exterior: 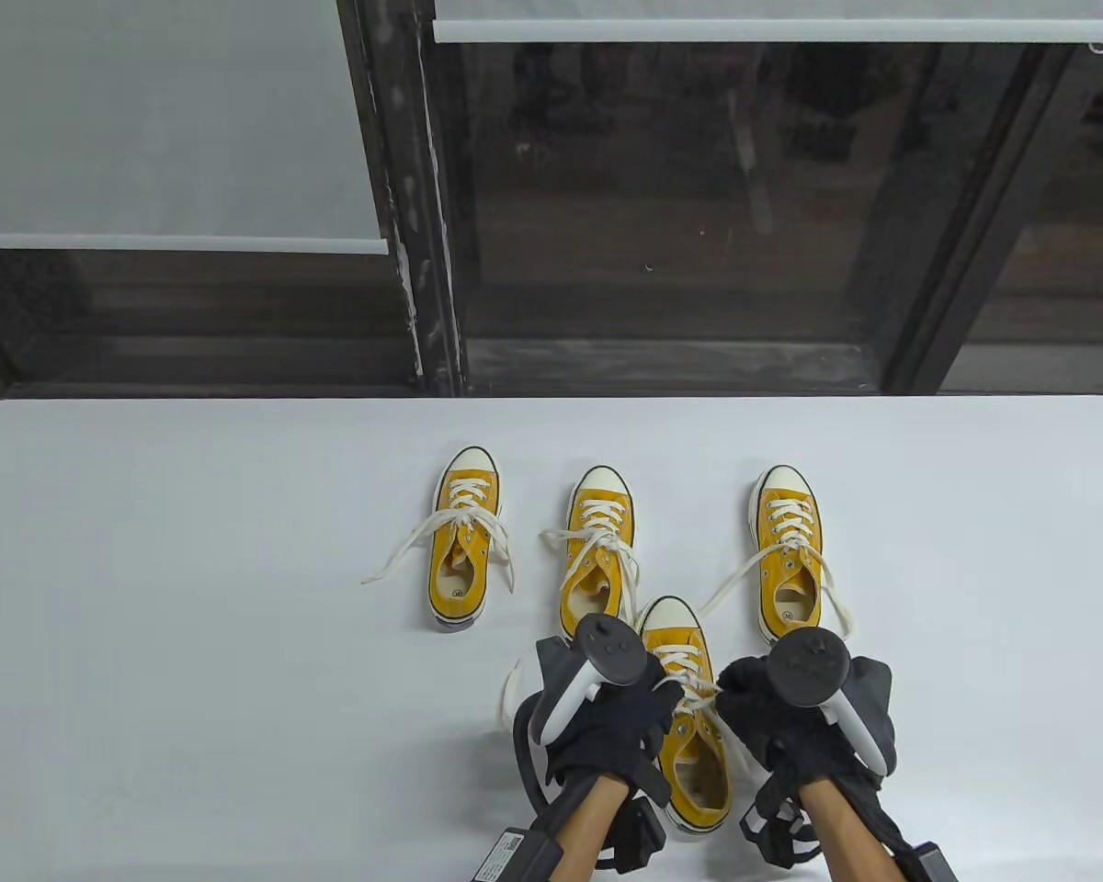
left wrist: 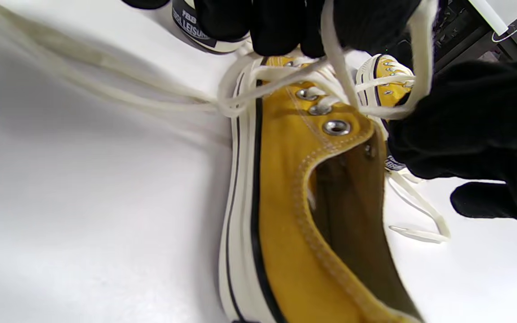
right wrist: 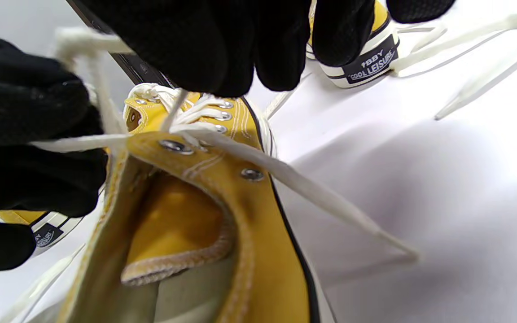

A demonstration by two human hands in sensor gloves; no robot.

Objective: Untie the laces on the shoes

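A yellow low-top sneaker [exterior: 694, 772] with white laces [exterior: 699, 684] lies nearest me on the white table [exterior: 193, 643], toe pointing away. It also shows in the left wrist view [left wrist: 294, 224] and the right wrist view [right wrist: 240, 251]. My left hand [exterior: 666, 694] is on its left side and pinches a lace strand [left wrist: 335, 58] above the top eyelets. My right hand [exterior: 733, 687] is on its right side and pinches another strand [right wrist: 173, 105]. A loose lace end [right wrist: 312, 193] trails off over the shoe's right side onto the table.
Three more yellow sneakers stand in a row further back: left [exterior: 461, 551], middle [exterior: 599, 551] and right [exterior: 789, 560], their laces untied and spread on the table. The middle shoe's heel is close to my left hand. A dark window frame [exterior: 423, 276] lies beyond the table's far edge.
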